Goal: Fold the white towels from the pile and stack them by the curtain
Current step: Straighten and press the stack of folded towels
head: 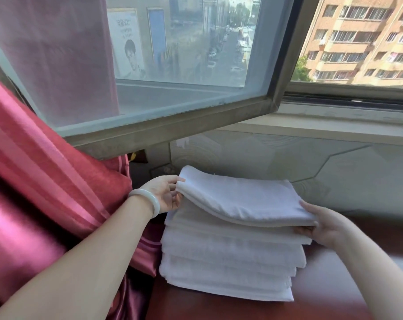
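The top towel [242, 199] is being held at two ends so it stays flat and does not come unfolded. The left hand [165, 195] has a pinching grip on the far left corner, with the thumb on top and the fingers under. The right hand [322, 227] holds the near right edge, with the thumb on top. Its fingers go under the towel, so I cannot see them well, but its grip looks like a pinch too. Holding both ends like this should let the person line the towel up with the ones below.

The top towel is on the stack [228, 262], but its left end is lifted a little and it bends in the middle. I think it is just being set down.

The towels are white, soft and thick. The stack is several towels high, and its edges are a bit uneven on the right. It sits on a dark red bench [219, 310], right beside the shiny pink curtain [46, 181], where the task wants it. An open window [172, 65] hangs above. The left wrist wears a pale bracelet [147, 199].
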Available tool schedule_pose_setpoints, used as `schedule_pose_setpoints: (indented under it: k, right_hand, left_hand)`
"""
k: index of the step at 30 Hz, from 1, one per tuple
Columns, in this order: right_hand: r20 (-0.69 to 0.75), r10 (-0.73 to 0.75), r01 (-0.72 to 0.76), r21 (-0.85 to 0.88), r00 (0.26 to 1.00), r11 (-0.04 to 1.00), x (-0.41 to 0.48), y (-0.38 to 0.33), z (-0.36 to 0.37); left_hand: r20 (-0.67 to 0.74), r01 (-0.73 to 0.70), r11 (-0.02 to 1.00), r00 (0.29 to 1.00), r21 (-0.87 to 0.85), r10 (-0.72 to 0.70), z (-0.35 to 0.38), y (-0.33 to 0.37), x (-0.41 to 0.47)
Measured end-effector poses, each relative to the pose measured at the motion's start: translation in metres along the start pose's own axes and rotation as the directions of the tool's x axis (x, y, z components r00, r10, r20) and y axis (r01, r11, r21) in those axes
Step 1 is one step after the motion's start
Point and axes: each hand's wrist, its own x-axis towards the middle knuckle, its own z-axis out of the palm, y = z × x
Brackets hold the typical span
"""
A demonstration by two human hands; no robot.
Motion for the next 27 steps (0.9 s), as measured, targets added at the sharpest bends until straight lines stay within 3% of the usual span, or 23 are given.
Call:
schedule_pose_setpoints:
  k: [3,6,9,12,14,21,27]
  right_hand:
    - [0.011,-0.161,0.161,-0.135,0.987,0.978,0.006,-0.026,0.009]
    - [0.145,-0.293,0.303,-0.051,0.945,0.952,-0.013,-0.05,0.008]
    - [0.155,-0.18,0.199,-0.119,0.971,0.973,-0.015,-0.035,-0.007]
    - [0.024,0.007,-0.001,-0.237,1.0,0.971,-0.005,0.005,-0.023]
    - [-0.041,0.042,-0.052,-0.271,0.998,0.961,0.001,0.017,-0.029]
    - [-0.11,-0.036,0.003,-0.289,0.993,0.957,0.006,0.009,-0.021]
    - [-0.122,-0.164,0.103,-0.401,0.979,0.91,0.003,0.002,-0.014]
  left_hand:
    - [0.039,-0.094,0.995,0.995,-0.041,0.095,0.011,0.012,-0.005]
    - [0.066,-0.163,0.983,0.983,-0.087,0.169,0.015,0.025,-0.014]
    - [0.005,-0.11,0.994,0.994,0.011,0.11,0.001,0.01,-0.008]
    - [-0.104,0.007,0.968,0.994,0.251,0.02,-0.015,-0.019,0.005]
    - [-0.146,0.01,0.945,0.988,0.327,0.041,-0.019,-0.026,0.014]
    - [-0.151,-0.007,0.865,0.984,0.501,0.095,-0.014,-0.012,0.018]
    - [-0.17,-0.102,0.811,0.955,0.576,0.241,-0.018,-0.012,0.016]
